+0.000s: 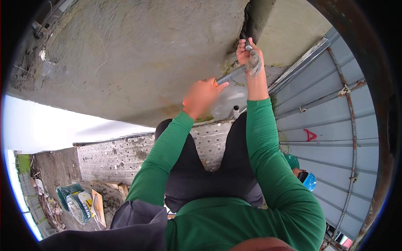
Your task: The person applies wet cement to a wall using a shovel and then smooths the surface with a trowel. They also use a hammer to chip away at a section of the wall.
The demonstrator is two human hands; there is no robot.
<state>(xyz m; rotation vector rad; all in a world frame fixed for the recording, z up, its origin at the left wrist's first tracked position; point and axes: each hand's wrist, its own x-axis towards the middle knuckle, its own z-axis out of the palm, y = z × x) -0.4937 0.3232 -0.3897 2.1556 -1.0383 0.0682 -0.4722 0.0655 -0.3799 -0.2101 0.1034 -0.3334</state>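
My left hand (202, 97), blurred by motion, is closed around the orange grip of a claw hammer (233, 74). The hammer's head (254, 62) is in front of my right wrist and looks smeared. My right hand (241, 53) is closed around a short metal rod like a chisel (248, 47), one end of it facing the hammer. The rod's other end is toward a dark crack (244, 21) in the grey concrete wall (159, 54); whether it touches the concrete cannot be made out.
Beneath my legs runs a perforated metal scaffold plank (113, 157). A pipe stub (235, 111) stands near my knee. Corrugated metal sheeting (322, 125) with rusty pipes (352, 125) closes the right side. Lower down are buckets (75, 205) at left and another person (297, 167) at right.
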